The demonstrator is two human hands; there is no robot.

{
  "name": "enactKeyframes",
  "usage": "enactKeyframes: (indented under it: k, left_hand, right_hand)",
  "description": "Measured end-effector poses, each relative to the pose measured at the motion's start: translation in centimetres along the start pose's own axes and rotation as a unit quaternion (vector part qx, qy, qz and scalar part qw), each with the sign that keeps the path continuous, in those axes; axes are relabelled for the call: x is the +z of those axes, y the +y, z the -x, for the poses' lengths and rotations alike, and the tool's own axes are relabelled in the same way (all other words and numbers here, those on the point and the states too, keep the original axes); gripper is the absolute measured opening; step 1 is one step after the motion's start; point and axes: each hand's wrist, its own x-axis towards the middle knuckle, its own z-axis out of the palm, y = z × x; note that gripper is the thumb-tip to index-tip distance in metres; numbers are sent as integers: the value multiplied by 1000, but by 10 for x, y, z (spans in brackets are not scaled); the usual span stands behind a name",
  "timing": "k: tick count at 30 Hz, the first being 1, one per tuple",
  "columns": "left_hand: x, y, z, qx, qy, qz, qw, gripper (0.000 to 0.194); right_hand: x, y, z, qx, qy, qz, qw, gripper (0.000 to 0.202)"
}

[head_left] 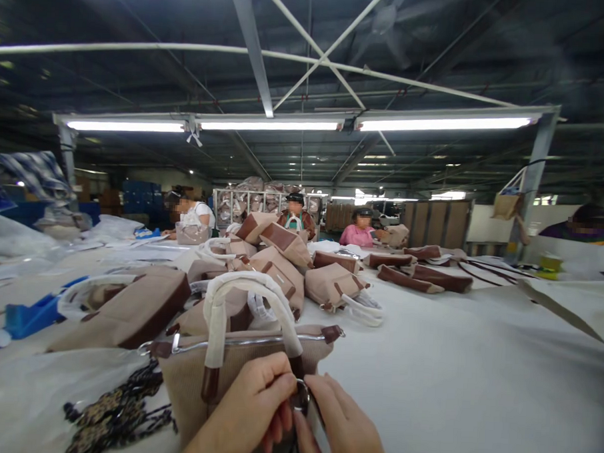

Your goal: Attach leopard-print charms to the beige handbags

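Observation:
A beige handbag (190, 375) with brown trim stands upright in front of me, its silver zipper (247, 341) running along the top. Its handle (252, 278) is wrapped in white padding and arches upward. By the right handle base, my left hand (259, 398) pinches at a silver metal ring (302, 395) with thumb and forefinger. From the other side, the fingers of my right hand (346, 425) close on the same ring. Something dark and thin hangs below the ring, partly hidden by my fingers. Black-and-tan patterned cords with tassels (119, 405) lie left of the bag.
A pile of similar bags (280, 265) lies behind, with another bag (128, 306) on its side at left. Brown-trimmed pieces (430, 275) lie farther right on the white table (456, 373). Clear plastic (39, 388) covers the left front. Several people work across the table.

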Motion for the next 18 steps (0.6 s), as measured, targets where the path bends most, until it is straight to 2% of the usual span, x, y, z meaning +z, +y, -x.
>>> enactKeyframes:
  k: [3, 6, 13, 16, 18]
  left_hand:
    - [1, 0, 0, -24, -24, 35, 999, 40]
    - [2, 1, 3, -25, -29, 50, 998, 41]
    - [-4, -6, -7, -34, -30, 26, 999, 31]
    - [-16, 2, -12, -27, -27, -58, 998, 28]
    - [-28, 14, -13, 29, 43, -185, 981, 31]
  right_hand:
    - [-10, -3, -12, -42, -20, -19, 999, 21]
    - [-18, -5, -19, -15, -72, -93, 993, 9]
    - [-13, -1, -25, 15, -122, -167, 978, 12]
    - [-12, 5, -38, 17, -142, -204, 968, 15]
    - [-14, 9, -46, 12, -152, -210, 966, 17]
